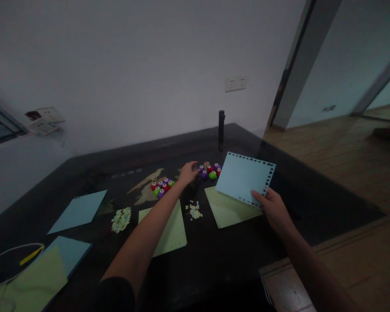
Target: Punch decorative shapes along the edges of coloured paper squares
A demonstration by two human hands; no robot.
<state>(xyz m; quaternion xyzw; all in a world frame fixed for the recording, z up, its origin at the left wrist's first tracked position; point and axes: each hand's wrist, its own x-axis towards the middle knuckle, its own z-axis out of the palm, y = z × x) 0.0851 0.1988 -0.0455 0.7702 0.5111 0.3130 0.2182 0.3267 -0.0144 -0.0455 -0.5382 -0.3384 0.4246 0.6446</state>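
Note:
My right hand (273, 206) pinches the lower right corner of a light blue sheet of paper (245, 177), thumb on top. Dark punched shapes run along the sheet's top and right edges, with some at the bottom. It is raised over pale green paper (229, 212). My left hand (188, 173) reaches across the table, thumb and fingers apart, beside a cluster of small purple, red and green craft punches (212, 175) with white round tops. Whether its fingertips touch the nearest purple punch is unclear. My left forearm partly hides a second punch cluster (162, 187) and another green sheet (172, 236).
Small paper cutouts lie in a larger pile (121, 219) and a smaller pile (194, 211). A black cylinder (221, 130) stands upright toward the back. Blue paper (79, 211), more green paper (35, 281) and a yellow stick-like object (31, 256) are at left on the dark table (208, 260).

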